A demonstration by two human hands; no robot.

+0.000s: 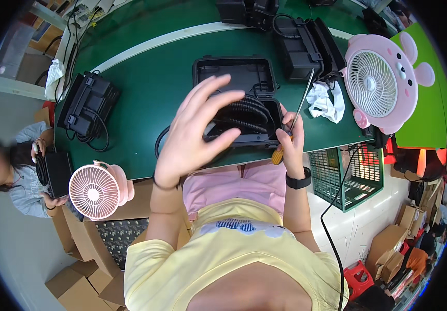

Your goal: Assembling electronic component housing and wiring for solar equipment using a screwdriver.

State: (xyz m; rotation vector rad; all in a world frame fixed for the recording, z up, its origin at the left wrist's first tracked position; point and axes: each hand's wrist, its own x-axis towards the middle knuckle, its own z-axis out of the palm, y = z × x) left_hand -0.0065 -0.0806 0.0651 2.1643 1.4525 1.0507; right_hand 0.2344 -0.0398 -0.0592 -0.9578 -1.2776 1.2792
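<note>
The open black plastic case [257,138] is lying on the green table [140,98], right at the edge nearest the person, its shallow lid [239,70] folding back on the far side. It's looking matte and boxy, and loops of ribbed black hose [249,116] are filling its deeper half. Over its left part the person's left hand [195,129] is hovering, slightly blurred, with thumb and fingers spreading apart; I can't tell whether it's touching anything. At the case's right end, the right hand [292,136] is clasping a screwdriver [277,156], its yellow-orange handle pointing down and its long metal shaft slanting upward.

A crumpled white cloth [327,101] is lying just right of the case, and beyond it a pink animal-eared fan [371,78] is standing. Another black case [91,103] is sitting well to the left, more cases [298,52] behind and to the right. Nearer than the case and off left, a small pink fan [94,193] is resting near cardboard boxes [78,285]; a co-worker [26,171] past it is holding something black. Below right of the case, a green plastic crate [345,181] and a red stool [359,280] are standing.
</note>
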